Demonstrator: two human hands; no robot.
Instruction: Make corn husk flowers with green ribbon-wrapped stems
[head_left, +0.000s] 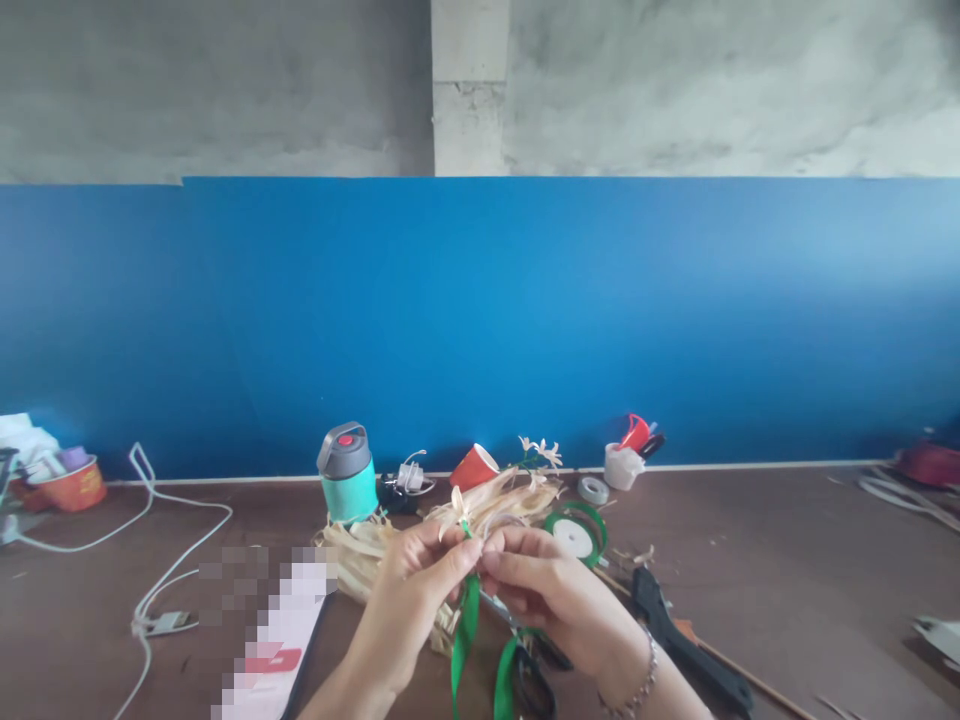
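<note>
My left hand is closed, its thumb and fingers pinching a small pale flower just below the petals, where green shows on the stem. A green ribbon hangs down from between my hands. My right hand is closed in a pinch, fingertips against those of the left; what sits in it is too small to make out. Beneath and behind my hands lie dry husk strips. Scissors with black handles lie below my right hand, beside another green ribbon length.
A green ribbon spool, tape roll and white cup stand behind right. Nearer is a black glue gun. To the left are a teal flask, phone-like slab and white cable. A blue partition closes the back.
</note>
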